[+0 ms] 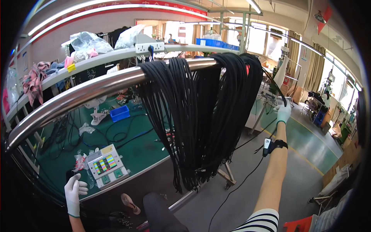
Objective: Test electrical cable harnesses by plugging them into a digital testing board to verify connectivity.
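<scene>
A thick bundle of black cables [197,100] is draped over a shiny metal rail [96,81], its loose ends hanging down in front of the bench. My right hand [283,112], in a white glove, reaches far out to the right and is closed on a black cable that runs up toward the rail's right end. My left hand [75,190], also gloved in white, is low at the left with fingers loosely bent and apart, holding nothing. Nearest to it is a white test box [106,166] with a coloured screen, lying on the green bench.
The green bench top [135,135] carries a blue tray [119,113], loose cables and plastic bags. A shelf above holds clear bags [91,44] and a power strip [150,48]. From a device strapped on my right wrist [267,146], a thin cord hangs down. A person sits far right.
</scene>
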`<act>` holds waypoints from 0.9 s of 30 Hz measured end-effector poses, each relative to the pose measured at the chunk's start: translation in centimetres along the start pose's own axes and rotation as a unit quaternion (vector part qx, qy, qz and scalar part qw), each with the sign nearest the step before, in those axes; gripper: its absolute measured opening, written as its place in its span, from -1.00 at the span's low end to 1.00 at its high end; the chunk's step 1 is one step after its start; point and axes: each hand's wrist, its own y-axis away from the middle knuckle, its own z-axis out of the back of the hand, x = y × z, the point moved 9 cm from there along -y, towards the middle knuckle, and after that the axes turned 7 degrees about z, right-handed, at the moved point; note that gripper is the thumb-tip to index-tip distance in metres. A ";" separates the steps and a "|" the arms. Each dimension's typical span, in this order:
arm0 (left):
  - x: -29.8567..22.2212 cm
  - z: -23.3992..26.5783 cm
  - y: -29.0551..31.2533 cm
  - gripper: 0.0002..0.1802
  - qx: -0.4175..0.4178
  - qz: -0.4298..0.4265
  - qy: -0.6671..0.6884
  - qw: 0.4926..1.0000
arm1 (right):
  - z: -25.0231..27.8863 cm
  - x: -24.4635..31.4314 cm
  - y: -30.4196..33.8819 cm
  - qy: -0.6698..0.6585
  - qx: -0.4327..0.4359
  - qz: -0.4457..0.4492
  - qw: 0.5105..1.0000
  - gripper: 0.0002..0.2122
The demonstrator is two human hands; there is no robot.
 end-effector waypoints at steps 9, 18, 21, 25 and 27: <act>0.7 -3.0 0.1 -0.65 0.052 0.042 0.003 0.998 | -6.9 -15.9 18.9 -0.144 0.447 -0.362 0.805 -0.63; 3.3 -3.4 -0.8 -0.65 0.085 0.078 -0.001 0.993 | -7.7 3.3 8.7 0.209 0.277 0.220 0.912 -0.35; 3.3 -3.3 -0.5 -0.66 0.081 0.085 -0.021 0.993 | -8.7 17.8 5.8 0.138 0.122 0.442 0.878 -0.63; 2.7 -4.2 -0.2 -0.66 0.088 0.082 -0.013 0.993 | -13.5 24.7 4.1 0.136 0.098 0.568 0.806 -0.70; 2.6 -4.2 -0.1 -0.65 0.084 0.081 -0.024 0.993 | -16.8 25.1 4.1 0.122 0.176 0.600 0.771 -0.71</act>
